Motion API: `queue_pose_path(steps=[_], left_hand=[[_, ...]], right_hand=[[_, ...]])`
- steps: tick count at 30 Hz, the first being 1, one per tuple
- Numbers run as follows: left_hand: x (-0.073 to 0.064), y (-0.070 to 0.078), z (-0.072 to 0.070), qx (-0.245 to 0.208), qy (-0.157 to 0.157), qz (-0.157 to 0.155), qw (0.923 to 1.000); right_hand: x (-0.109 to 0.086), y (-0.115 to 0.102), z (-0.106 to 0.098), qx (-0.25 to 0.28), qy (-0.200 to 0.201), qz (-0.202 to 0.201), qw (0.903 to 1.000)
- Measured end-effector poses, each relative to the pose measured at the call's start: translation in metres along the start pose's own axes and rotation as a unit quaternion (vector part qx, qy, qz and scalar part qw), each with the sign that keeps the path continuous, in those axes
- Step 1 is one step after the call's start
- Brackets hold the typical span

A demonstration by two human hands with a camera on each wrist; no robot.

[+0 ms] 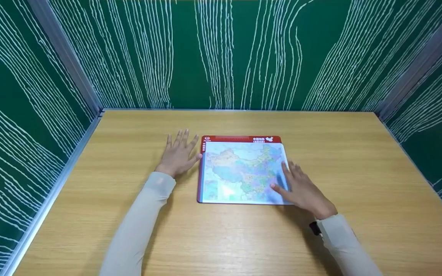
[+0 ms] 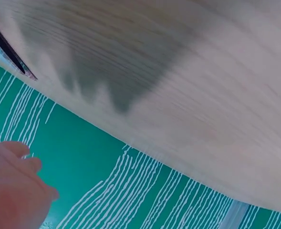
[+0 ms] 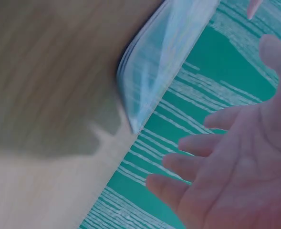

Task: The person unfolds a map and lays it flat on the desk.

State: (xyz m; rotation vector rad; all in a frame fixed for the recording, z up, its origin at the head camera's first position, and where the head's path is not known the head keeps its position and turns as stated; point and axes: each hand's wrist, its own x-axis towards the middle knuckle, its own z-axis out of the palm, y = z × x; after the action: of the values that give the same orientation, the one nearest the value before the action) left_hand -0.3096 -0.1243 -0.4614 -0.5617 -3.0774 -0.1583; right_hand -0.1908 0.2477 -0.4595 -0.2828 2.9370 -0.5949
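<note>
A flat map board with a red top band and a printed map of China lies on the wooden table, glossy and reflecting light. To its left my left hand is spread palm down, with the thumb tip close to the board's left edge. My right hand hovers over the board's right edge, fingers extended and thumb above the map. In the right wrist view that hand shows its palm with fingers apart, away from the board's corner. Neither hand grasps anything.
The wooden table stretches out around the board. Green panels with white wavy lines enclose the back and sides, with grey posts at the corners. A dark wrist strap shows at the right sleeve.
</note>
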Motion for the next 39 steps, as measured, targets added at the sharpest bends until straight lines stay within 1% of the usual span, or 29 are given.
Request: queue_pose_path(steps=[3,6,12,15,19,24,28,32,35,39], left_hand=[[0.004,0.003,0.0,-0.001,-0.016,0.015,0.9998],[0.007,0.007,0.001,-0.004,-0.035,0.023,0.9991],[0.013,0.012,0.004,-0.007,-0.071,0.039,0.9967],[0.015,0.014,0.005,-0.011,-0.085,0.042,0.9954],[0.017,0.018,0.005,-0.01,-0.106,0.045,0.9933],[0.017,0.023,0.005,0.0,-0.129,0.054,0.9902],[0.016,0.025,0.008,0.005,-0.148,0.054,0.9875],[0.016,0.026,0.009,0.0,-0.167,0.043,0.985],[0.015,0.027,0.009,-0.004,-0.173,0.036,0.9842],[0.015,0.029,0.008,-0.011,-0.179,0.035,0.9831]], right_hand=[[-0.004,-0.005,0.005,-0.003,-0.007,-0.019,0.9998],[-0.008,-0.008,0.011,-0.006,-0.019,-0.028,0.9994],[-0.012,-0.014,0.016,-0.009,-0.058,-0.029,0.9978],[-0.013,-0.017,0.017,-0.004,-0.073,-0.03,0.9969],[-0.014,-0.018,0.018,-0.006,-0.083,-0.031,0.996],[-0.013,-0.02,0.02,-0.012,-0.085,-0.022,0.996],[-0.013,-0.022,0.021,-0.018,-0.088,-0.014,0.9959],[-0.013,-0.024,0.02,-0.02,-0.094,-0.007,0.9954],[-0.014,-0.025,0.019,-0.023,-0.096,-0.003,0.9951],[-0.014,-0.026,0.019,-0.036,-0.102,-0.009,0.9941]])
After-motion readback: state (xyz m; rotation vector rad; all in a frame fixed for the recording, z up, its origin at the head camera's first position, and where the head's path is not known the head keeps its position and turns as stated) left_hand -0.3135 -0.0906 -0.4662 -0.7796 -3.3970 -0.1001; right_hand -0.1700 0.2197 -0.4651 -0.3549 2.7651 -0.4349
